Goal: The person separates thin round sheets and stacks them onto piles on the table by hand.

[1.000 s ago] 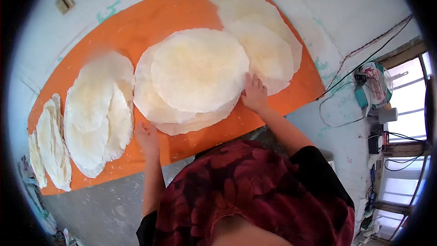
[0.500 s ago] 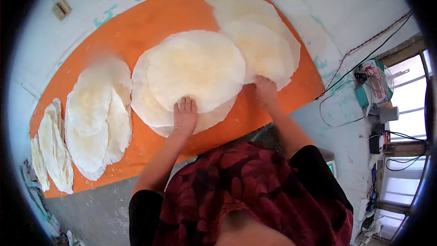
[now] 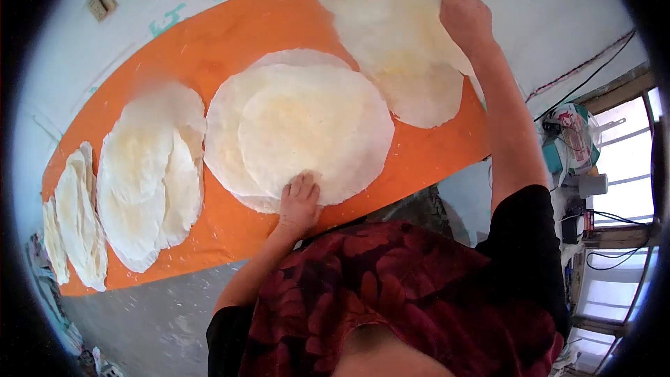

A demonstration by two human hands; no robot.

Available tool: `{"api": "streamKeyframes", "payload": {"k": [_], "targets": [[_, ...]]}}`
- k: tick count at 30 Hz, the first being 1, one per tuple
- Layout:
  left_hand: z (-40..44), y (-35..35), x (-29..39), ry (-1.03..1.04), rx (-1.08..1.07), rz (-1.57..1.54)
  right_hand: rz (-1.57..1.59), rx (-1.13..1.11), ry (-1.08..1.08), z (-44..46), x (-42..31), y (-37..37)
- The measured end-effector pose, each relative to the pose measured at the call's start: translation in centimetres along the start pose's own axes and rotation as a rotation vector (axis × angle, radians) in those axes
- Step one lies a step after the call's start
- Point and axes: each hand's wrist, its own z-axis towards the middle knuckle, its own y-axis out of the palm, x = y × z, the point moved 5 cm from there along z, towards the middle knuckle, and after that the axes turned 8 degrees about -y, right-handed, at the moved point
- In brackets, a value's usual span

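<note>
On the orange cloth (image 3: 279, 17), a middle pile of thin, round pale sheets (image 3: 314, 126) lies flat with its edges offset. My left hand (image 3: 300, 202) rests on the near edge of this pile, fingers spread. Up at the right, my right hand (image 3: 464, 14) is closed on the right edge of a thin pale sheet (image 3: 408, 17), which is partly raised. Under and below it, other sheets (image 3: 422, 94) of the right pile show. Its fingertips are partly hidden behind the hand.
To the left lie a large overlapping pile of sheets (image 3: 136, 174) and narrow folded stacks (image 3: 80, 216). A wall socket (image 3: 101, 3) is at the upper left. Cables, a grey cup-like object (image 3: 592, 184) and a barred window (image 3: 624, 146) stand at the right.
My right hand has moved up and right from the lower edge of the right pile and now holds a sheet's edge. My left hand has come onto the middle pile, which has another sheet on top.
</note>
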Motion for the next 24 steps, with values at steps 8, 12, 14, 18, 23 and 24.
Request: {"api": "streamKeyframes", "payload": {"k": [8, 12, 14, 18, 23, 24], "targets": [[-0.4, -1.8, -0.5, -0.039, 0.049, -0.286, 0.252, -0.23, -0.457, -9.1, -15.0, 5.4], [-0.1, -2.4, -1.1, -0.136, -0.019, -0.468, 0.376, -0.278, -0.313, -19.8, -16.1, 13.4], [1.0, -3.8, -1.2, -0.22, 0.001, -0.55, 0.537, -0.217, -0.081, -20.5, -13.0, 13.3], [5.5, -5.2, -0.5, -0.171, 0.19, -0.355, 0.796, 0.038, 0.648, -25.0, 3.0, 19.2], [10.9, 0.2, -0.6, -0.408, 0.08, 0.007, 1.103, 0.066, 1.244, -29.5, 17.4, 24.4], [11.1, 1.9, -1.1, -0.485, 0.026, 0.042, 1.148, 0.081, 1.323, -29.9, 18.7, 25.5]]}}
